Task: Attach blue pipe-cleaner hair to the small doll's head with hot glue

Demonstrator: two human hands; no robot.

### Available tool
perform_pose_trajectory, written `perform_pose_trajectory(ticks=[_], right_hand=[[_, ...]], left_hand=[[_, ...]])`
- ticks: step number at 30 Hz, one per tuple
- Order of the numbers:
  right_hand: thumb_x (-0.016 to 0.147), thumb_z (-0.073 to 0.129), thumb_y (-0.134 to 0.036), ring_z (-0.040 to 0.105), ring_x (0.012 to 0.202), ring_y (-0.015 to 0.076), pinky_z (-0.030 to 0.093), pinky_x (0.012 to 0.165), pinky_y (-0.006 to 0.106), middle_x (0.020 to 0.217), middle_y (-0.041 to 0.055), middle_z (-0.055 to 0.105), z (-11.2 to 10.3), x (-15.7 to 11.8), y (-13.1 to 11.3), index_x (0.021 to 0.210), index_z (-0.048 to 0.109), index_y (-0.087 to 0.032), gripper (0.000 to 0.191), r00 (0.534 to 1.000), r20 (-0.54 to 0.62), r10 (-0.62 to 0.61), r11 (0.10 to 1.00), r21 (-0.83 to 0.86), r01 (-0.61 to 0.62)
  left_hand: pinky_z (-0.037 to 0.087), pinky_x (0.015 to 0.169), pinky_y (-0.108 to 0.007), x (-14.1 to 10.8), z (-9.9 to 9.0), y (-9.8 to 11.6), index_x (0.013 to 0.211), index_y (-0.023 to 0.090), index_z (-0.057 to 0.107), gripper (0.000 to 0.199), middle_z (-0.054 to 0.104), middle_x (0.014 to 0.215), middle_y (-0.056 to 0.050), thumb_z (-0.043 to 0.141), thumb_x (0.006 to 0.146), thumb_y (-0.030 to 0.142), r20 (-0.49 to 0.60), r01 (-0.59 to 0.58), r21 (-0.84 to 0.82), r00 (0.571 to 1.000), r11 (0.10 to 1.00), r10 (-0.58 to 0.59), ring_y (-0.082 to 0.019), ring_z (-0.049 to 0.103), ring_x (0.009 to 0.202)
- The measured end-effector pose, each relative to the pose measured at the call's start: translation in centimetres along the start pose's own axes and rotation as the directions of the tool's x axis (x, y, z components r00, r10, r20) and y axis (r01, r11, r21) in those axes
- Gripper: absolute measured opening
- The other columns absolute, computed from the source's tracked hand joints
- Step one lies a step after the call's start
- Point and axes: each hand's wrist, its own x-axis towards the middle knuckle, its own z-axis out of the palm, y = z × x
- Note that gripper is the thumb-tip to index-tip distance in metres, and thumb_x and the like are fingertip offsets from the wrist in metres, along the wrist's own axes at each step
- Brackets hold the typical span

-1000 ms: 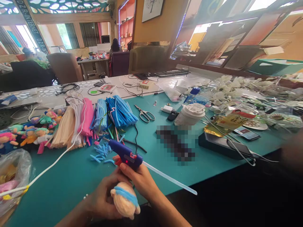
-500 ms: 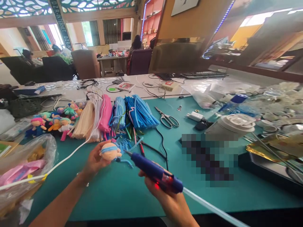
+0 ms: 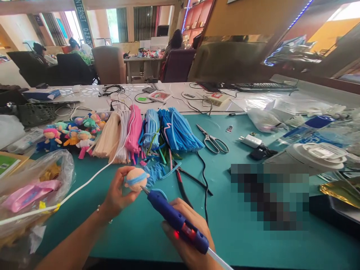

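My left hand (image 3: 119,193) pinches a small peach-coloured doll head (image 3: 136,180) with a light blue strip across it. Wrapped in my right hand (image 3: 191,228) is a dark blue glue gun (image 3: 171,215) with a red light on its side. Its metal tip is at the lower right side of the head, touching or very close to it. Curled light blue pieces (image 3: 154,173) lie just behind the head. Red-and-black pliers (image 3: 181,185) rest on the green mat (image 3: 118,240), partly behind the gun.
Bundles of pipe cleaners (image 3: 182,131) and small dolls (image 3: 71,137) stand behind my hands. Scissors (image 3: 213,142), a charger (image 3: 250,140) and a lidded cup (image 3: 306,159) are at the right. A plastic bag (image 3: 63,168) and white cable (image 3: 92,174) lie left. People (image 3: 176,41) sit beyond.
The doll head has turned so the blue strip slants differently. The glue gun tip has come closer to the head. The view has shifted, so the table's things sit differently in the picture.
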Motion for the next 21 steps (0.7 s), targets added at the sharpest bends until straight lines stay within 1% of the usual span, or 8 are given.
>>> perform_pose_trajectory(ticks=[4, 10, 16, 21], right_hand=[[0.087, 0.056, -0.027, 0.051, 0.055, 0.0141, 0.039, 0.050, 0.025, 0.066, -0.0004, 0.054, 0.26, -0.29, 0.68, 0.072, 0.049, -0.022, 0.018, 1.000, -0.017, -0.022, 1.000, -0.011, 0.022], [0.087, 0.057, -0.028, 0.050, 0.054, 0.0136, 0.038, 0.049, 0.025, 0.064, -0.0014, 0.052, 0.48, -0.27, 0.75, 0.072, 0.048, -0.022, 0.019, 0.999, -0.028, -0.038, 0.999, -0.014, 0.037], [0.088, 0.055, -0.033, 0.047, 0.052, 0.0138, 0.036, 0.047, 0.026, 0.060, -0.0017, 0.049, 0.67, -0.19, 1.05, 0.067, 0.044, -0.023, 0.026, 0.999, -0.024, -0.025, 0.999, -0.048, 0.024], [0.088, 0.055, -0.031, 0.045, 0.051, 0.0127, 0.034, 0.047, 0.025, 0.059, -0.0026, 0.046, 0.58, -0.19, 1.05, 0.067, 0.042, -0.023, 0.026, 0.999, -0.011, -0.050, 0.997, -0.062, 0.049]], left_hand=[[0.050, 0.085, -0.032, -0.14, -0.12, 0.07, 0.112, 0.021, 0.056, 0.046, 0.067, 0.105, -0.006, 0.072, 0.069, 0.013, 0.017, -0.024, 0.034, 1.000, 0.999, 0.024, -0.020, 0.064, 0.095], [0.050, 0.083, -0.031, -0.19, -0.19, 0.37, 0.111, 0.021, 0.057, 0.044, 0.066, 0.103, -0.005, 0.071, 0.070, 0.013, 0.034, -0.044, 0.062, 0.999, 0.997, 0.042, -0.019, 0.063, 0.092], [0.051, 0.083, -0.033, -0.18, -0.17, 0.51, 0.111, 0.019, 0.057, 0.044, 0.066, 0.104, -0.007, 0.071, 0.069, 0.014, 0.053, -0.031, 0.078, 0.998, 0.996, 0.027, -0.021, 0.064, 0.093], [0.052, 0.082, -0.032, -0.27, -0.17, 0.62, 0.112, 0.020, 0.056, 0.044, 0.066, 0.104, -0.007, 0.071, 0.071, 0.015, 0.054, -0.047, 0.076, 0.998, 0.996, 0.043, -0.020, 0.063, 0.092]])
